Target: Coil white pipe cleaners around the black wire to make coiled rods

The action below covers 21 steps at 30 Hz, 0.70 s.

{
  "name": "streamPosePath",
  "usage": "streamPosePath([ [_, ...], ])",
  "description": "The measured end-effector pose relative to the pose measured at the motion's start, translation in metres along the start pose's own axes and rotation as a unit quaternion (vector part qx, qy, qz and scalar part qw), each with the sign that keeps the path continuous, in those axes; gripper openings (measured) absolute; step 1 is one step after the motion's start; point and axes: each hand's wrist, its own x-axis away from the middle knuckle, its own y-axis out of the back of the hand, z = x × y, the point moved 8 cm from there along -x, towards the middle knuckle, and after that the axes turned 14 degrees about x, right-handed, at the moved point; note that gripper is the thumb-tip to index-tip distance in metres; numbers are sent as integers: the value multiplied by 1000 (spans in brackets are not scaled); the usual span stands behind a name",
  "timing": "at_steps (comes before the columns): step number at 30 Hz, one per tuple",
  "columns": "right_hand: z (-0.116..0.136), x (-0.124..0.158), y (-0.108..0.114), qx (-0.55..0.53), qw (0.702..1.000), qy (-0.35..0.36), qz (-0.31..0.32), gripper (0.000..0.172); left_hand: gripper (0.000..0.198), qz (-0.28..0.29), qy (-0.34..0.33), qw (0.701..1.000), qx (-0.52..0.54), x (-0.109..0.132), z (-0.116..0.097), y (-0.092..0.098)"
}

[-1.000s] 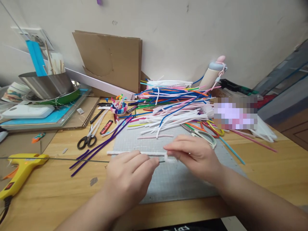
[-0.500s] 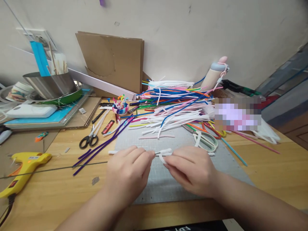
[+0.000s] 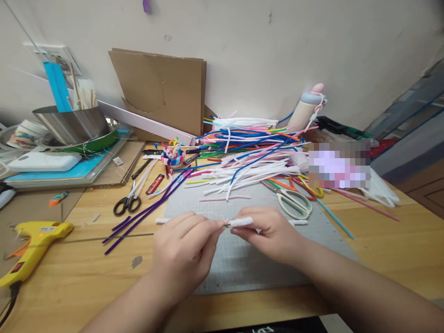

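My left hand is closed around a thin dark rod, which runs out to the left past the glue gun. At the rod's right end sits a tightly wound coil of white pipe cleaner. My right hand pinches this coil between thumb and fingers, close to my left fingertips. Behind both hands, a white fuzzy piece lies on the grey cutting mat; its middle is hidden.
A pile of coloured pipe cleaners lies beyond my hands. Green-handled scissors are at right, black scissors and purple pipe cleaners at left. A yellow glue gun rests far left. Cardboard leans on the wall.
My right hand has turned and closed in on the coil. The loose white strand that hung from its fingers and stuck up behind it no longer shows. My left hand stays in place.
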Motion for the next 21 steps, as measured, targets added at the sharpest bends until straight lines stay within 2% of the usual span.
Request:
streamPosePath([
  [3,17,8,3,137,988,60,-41,16,8,-10,13,998,-55,0,5,2],
  [5,27,13,6,182,976,98,-69,17,7,8,7,996,-84,1,5,-2],
  [7,29,15,15,179,973,102,-101,17,8,38,-14,995,-93,1,2,-9],
  [9,22,13,24,134,981,73,-123,17,9,65,-36,994,-83,2,-2,-15],
  [11,10,7,27,59,993,28,-103,16,9,86,-43,994,-56,3,-5,-19],
  [13,-5,0,20,-30,998,-30,-44,13,8,98,-34,995,-16,3,-6,-21],
  [15,-16,-4,9,-117,990,-74,21,10,7,95,-20,995,23,2,-5,-20],
  [17,-19,-6,-2,-180,978,-90,60,10,7,78,-6,996,49,0,-3,-16],
  [19,-18,-5,-9,-183,976,-90,71,12,8,55,10,997,53,-1,0,-12],
  [21,-14,-2,-11,-117,988,-85,59,15,8,33,32,998,39,-1,5,-8],
])
